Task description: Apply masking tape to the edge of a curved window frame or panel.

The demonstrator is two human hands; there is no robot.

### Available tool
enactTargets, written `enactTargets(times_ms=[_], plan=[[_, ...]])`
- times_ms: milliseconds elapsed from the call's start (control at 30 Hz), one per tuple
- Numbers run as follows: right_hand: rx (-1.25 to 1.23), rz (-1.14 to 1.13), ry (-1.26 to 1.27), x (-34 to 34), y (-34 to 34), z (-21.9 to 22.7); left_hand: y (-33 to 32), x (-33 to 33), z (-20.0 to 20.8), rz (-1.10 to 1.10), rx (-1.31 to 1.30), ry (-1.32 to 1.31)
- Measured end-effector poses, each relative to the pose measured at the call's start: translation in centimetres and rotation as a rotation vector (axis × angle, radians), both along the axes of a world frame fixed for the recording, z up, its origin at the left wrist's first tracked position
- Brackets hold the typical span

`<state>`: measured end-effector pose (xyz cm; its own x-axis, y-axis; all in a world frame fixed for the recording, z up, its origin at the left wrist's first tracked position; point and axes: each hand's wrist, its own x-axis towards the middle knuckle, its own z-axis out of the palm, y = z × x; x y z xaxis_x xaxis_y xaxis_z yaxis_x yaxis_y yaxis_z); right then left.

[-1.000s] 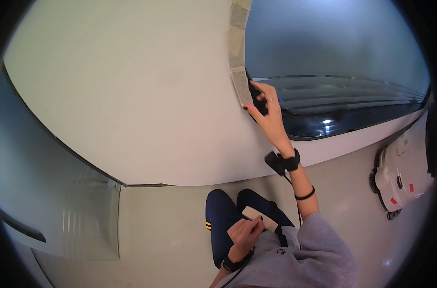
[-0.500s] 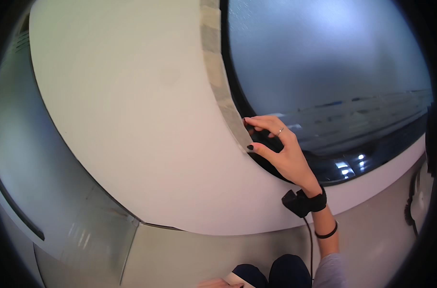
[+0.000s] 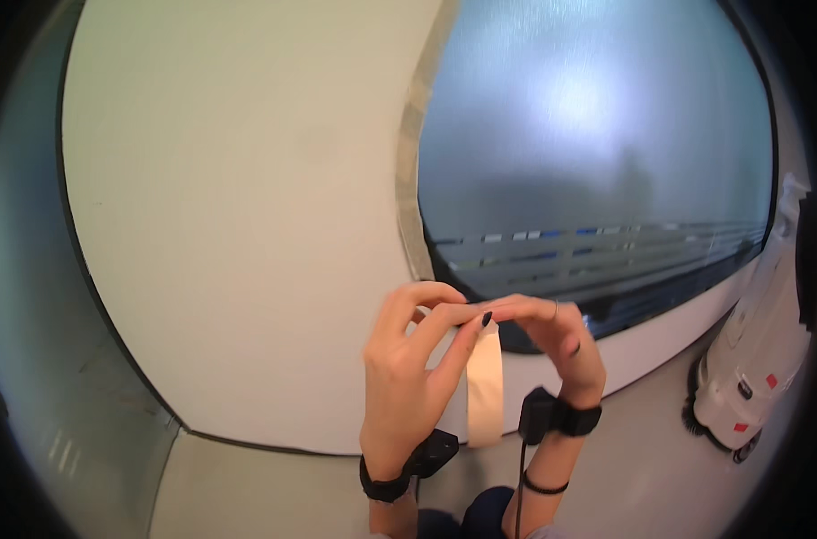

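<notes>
Ahead stands a white panel (image 3: 247, 207) with a dark-bordered glass pane (image 3: 597, 171) at its right. A beige masking-tape border (image 3: 410, 162) runs along the pane's left edge. My left hand (image 3: 408, 359) pinches the upper end of a loose strip of masking tape (image 3: 486, 395), which hangs down in front of the panel. My right hand (image 3: 561, 341) meets the left fingertips at the strip's top; its fingers are stretched out and its thumb is apart from them. What lies between the touching fingertips is partly hidden.
A black band with a small black box (image 3: 435, 454) is strapped on my left wrist; another box (image 3: 538, 415) with a cable sits on my right. A white machine with brushes (image 3: 741, 386) stands on the floor at right. Frosted glass (image 3: 31, 359) lies at left.
My left hand has risen from the lower edge, bringing the tape strip into view. My right hand has left the pane's lower corner and moved down beside it. The view has shifted.
</notes>
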<state>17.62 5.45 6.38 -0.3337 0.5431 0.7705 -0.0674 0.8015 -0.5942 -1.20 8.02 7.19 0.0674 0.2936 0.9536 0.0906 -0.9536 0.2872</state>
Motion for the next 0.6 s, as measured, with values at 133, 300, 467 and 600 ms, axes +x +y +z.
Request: enactTargets(times_ms=[133, 300, 467, 600], plan=[[-0.027, -0.171, 0.051, 0.5, -0.7, -1.6, 1.2, 0.9, 0.8, -0.158, -0.080, 0.020], [-0.042, -0.175, 0.160, 1.4, 0.3, -5.0, 2.4, 2.8, -1.1, -0.263, -0.207, -0.053], [-0.280, -0.177, 0.151, 0.9, 3.0, -6.8, 1.8, 3.1, 0.2, -0.282, -0.325, 0.061], [-0.385, 0.004, 0.344, 0.0, 3.8, -8.4, 3.2, 3.0, 1.2, -0.398, -0.464, 0.279]])
